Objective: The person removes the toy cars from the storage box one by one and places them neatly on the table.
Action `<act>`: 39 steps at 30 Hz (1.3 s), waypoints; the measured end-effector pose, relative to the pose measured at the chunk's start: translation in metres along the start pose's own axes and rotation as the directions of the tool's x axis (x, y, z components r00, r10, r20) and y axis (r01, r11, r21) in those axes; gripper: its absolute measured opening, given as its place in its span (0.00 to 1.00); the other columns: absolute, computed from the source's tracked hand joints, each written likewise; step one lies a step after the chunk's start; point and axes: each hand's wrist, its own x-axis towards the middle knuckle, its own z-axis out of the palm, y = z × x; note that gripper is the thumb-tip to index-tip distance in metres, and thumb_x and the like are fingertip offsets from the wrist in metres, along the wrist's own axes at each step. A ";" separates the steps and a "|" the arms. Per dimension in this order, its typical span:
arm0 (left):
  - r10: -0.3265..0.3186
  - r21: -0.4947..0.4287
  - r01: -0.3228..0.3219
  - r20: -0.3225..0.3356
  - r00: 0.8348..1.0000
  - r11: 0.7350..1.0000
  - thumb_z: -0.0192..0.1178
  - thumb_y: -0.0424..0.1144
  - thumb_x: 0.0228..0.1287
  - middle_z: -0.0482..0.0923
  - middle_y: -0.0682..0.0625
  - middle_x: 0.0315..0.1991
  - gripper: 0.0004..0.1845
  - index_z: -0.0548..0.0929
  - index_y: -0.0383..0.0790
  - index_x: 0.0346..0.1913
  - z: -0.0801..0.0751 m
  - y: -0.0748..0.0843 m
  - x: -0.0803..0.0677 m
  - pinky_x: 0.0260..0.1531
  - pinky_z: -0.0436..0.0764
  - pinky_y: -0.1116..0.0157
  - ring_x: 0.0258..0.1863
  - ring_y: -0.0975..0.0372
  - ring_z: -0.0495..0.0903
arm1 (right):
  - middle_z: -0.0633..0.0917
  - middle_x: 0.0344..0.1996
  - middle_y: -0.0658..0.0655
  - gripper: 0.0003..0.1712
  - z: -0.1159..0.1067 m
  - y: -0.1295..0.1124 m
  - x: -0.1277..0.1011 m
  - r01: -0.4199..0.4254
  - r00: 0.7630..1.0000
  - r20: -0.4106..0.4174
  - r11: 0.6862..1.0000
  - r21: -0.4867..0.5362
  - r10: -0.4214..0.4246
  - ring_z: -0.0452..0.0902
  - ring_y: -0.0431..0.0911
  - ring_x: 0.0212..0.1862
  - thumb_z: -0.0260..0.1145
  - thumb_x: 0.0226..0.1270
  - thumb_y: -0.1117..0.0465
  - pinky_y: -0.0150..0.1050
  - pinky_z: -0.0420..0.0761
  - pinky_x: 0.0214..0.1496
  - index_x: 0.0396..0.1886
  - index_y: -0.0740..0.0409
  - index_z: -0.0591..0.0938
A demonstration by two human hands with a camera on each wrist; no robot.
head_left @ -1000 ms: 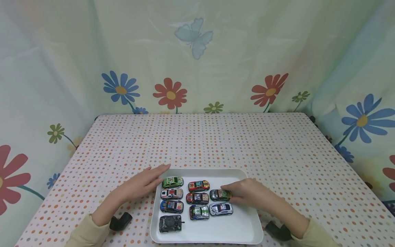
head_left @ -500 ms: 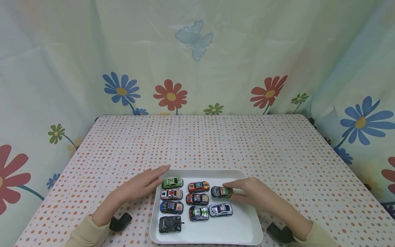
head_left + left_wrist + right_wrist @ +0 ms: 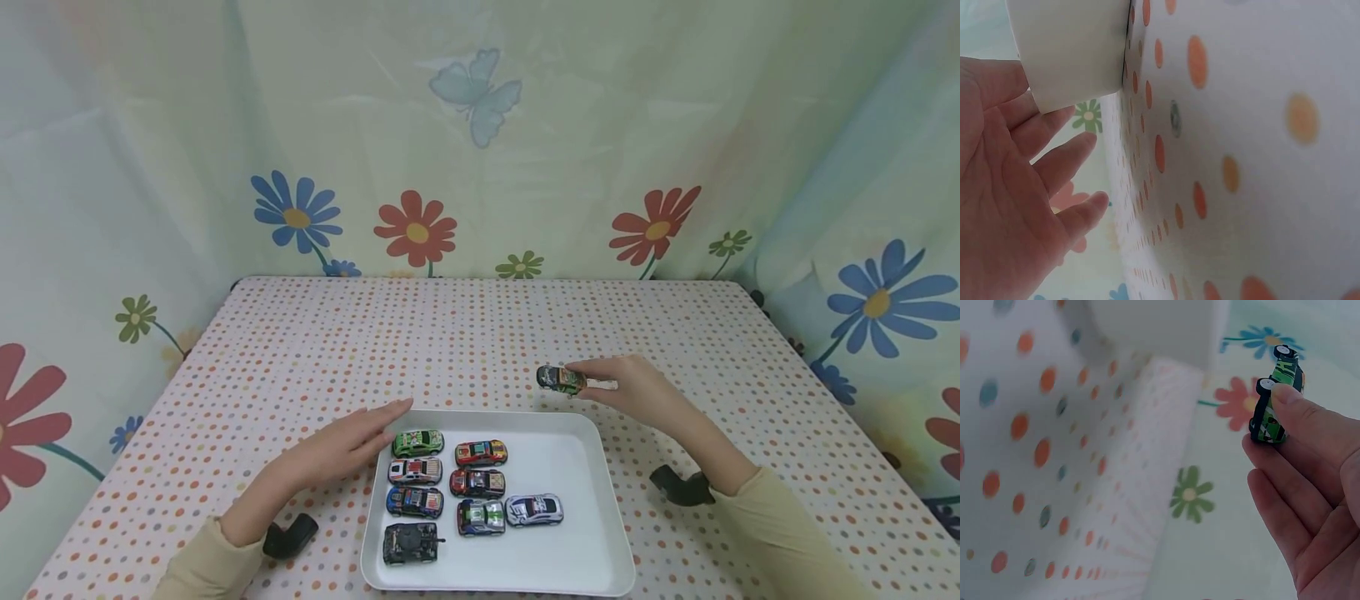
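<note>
Between thumb and fingers my right hand point(image 3: 637, 392) pinches a dark green camouflage toy car point(image 3: 561, 379), held up beyond the far rim of the white tray point(image 3: 585, 567). In the right wrist view the car point(image 3: 1277, 400) shows its side and wheels, with the thumb on its flank. My left hand point(image 3: 337, 450) rests with straight fingers at the tray's far left corner. From the left wrist view, that hand point(image 3: 1016, 162) has its fingers spread against the tray's outer wall point(image 3: 1072, 56).
In the tray, a left column has a green car point(image 3: 417, 443), a white car point(image 3: 415, 471), a blue car point(image 3: 415, 502) and a black tank point(image 3: 411, 543). Beside it sit a red-yellow car point(image 3: 481, 452), a dark red car point(image 3: 477, 483), a green-silver car point(image 3: 481, 517) and a silver-white car point(image 3: 534, 509).
My right hand has lifted the camouflage toy car out of the tray and carried it away, past the far rim. The left hand stays at the tray corner.
</note>
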 end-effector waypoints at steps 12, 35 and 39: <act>0.021 -0.038 -0.020 0.016 1.000 0.999 0.43 0.40 0.75 0.55 0.49 0.70 0.26 0.56 0.40 0.72 0.004 -0.003 0.002 0.64 0.58 0.55 0.67 0.56 0.55 | 0.81 0.49 0.64 0.22 0.016 0.043 0.045 -0.127 0.985 0.112 0.991 -0.049 0.132 0.78 0.57 0.49 0.70 0.57 0.66 0.48 0.79 0.47 0.53 0.62 0.81; 0.022 -0.029 -0.022 0.013 1.000 0.999 0.43 0.41 0.75 0.54 0.49 0.71 0.26 0.56 0.41 0.72 0.000 -0.003 0.001 0.64 0.57 0.56 0.68 0.58 0.53 | 0.81 0.48 0.63 0.22 0.032 0.045 0.053 -0.136 0.974 0.166 0.984 -0.111 0.154 0.78 0.56 0.49 0.69 0.58 0.62 0.47 0.79 0.47 0.53 0.62 0.81; 0.020 -0.035 -0.020 0.013 1.000 0.999 0.44 0.40 0.75 0.54 0.49 0.70 0.26 0.56 0.41 0.72 0.000 -0.001 0.001 0.64 0.57 0.56 0.68 0.57 0.54 | 0.81 0.48 0.64 0.23 0.029 0.040 0.050 -0.117 0.979 0.153 0.983 -0.139 0.138 0.78 0.55 0.48 0.69 0.59 0.62 0.48 0.79 0.45 0.54 0.63 0.80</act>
